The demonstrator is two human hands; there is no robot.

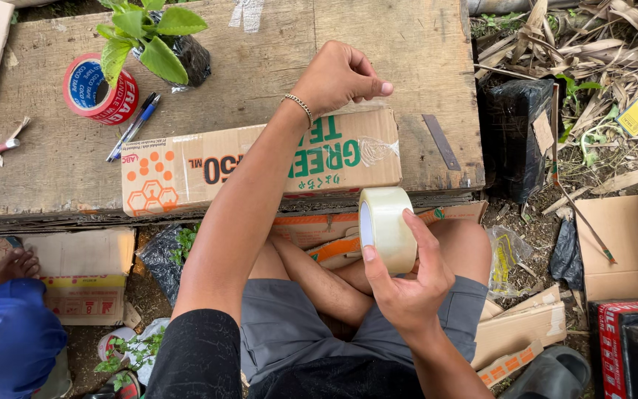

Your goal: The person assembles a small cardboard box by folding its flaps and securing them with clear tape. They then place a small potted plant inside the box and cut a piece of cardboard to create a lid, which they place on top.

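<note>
My right hand (407,284) grips a roll of clear packing tape (387,227) above my lap, thumb on its side. My left hand (341,77) reaches over a long cardboard box (208,166) lying on a wooden board (53,159). Its thumb and forefinger are pinched together beyond the box's far edge. A crinkled strip of clear tape (376,150) shows on the box's right end, between the roll and the pinched fingers. The strip seems to run up to those fingers. A thin bracelet sits on the left wrist.
On the board lie a red tape roll (97,90), a seedling in a black bag (162,41), two pens (134,124) and a flat metal strip (441,142). Another person's foot (10,264) is at left. Cardboard pieces (622,244) and a black bag (518,133) lie at right.
</note>
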